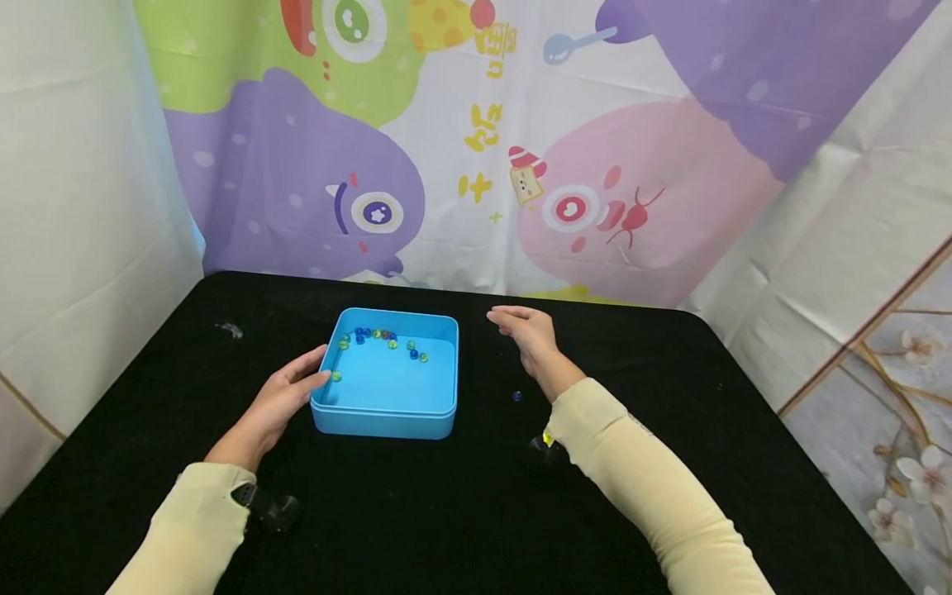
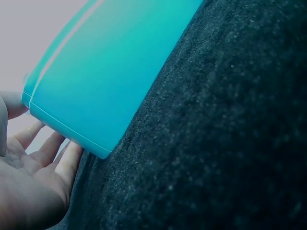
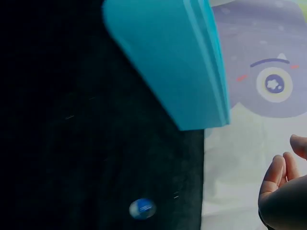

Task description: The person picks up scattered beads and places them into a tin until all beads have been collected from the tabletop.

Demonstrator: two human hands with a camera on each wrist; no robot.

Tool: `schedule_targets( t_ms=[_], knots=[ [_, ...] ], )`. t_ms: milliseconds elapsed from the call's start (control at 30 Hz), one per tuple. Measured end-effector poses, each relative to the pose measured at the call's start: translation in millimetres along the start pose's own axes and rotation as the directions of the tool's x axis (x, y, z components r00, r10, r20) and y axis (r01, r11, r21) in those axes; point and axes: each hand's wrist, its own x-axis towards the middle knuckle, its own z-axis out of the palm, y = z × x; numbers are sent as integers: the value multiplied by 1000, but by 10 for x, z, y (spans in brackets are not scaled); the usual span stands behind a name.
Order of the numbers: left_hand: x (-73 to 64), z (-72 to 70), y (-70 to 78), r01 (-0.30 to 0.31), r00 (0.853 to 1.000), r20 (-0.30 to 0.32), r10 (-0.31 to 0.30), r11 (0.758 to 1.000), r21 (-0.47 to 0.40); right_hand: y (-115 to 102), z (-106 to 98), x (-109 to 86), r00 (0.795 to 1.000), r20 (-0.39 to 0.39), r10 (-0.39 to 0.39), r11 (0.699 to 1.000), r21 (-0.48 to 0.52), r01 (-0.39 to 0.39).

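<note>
A square light-blue plastic box [image 1: 394,423] sits on the black cloth, with several blue, green-yellow and reddish glass marbles [image 1: 392,345] inside, mostly towards its back and left walls. My left hand [image 1: 286,387] grips the box's left wall, thumb over the rim and fingers along the outside. In the left wrist view the fingers touch the end of the box [image 2: 100,91]. To the right of the box my right hand [image 1: 526,330] is raised above the cloth, fingers loosely bent with nothing seen between them. One blue marble [image 1: 516,396] lies on the cloth below that hand.
The black cloth [image 1: 416,512] covers the whole table. A small clear scrap [image 1: 229,330] lies at the back left. Behind the table hangs a cartoon-printed curtain [image 1: 461,231], with pale fabric [image 1: 89,207] at the sides. Each wrist wears a dark camera [image 1: 271,506].
</note>
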Motion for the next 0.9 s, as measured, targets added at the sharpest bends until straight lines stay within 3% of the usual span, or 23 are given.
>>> schedule_targets(
  t_ms=[333,700,900],
  knots=[
    [5,7,-20,-15,1000,-4,15,1000,-4,405,-181,-37,999,30,25,1000,17,-26],
    [7,-14,-26,-18,1000,-6,18,1000,-3,653,-310,-77,989,47,143,978,-163,-134],
    [2,-19,-17,-13,1000,-9,13,1000,-14,740,-355,-69,977,99,188,960,-228,-162]
  ],
)
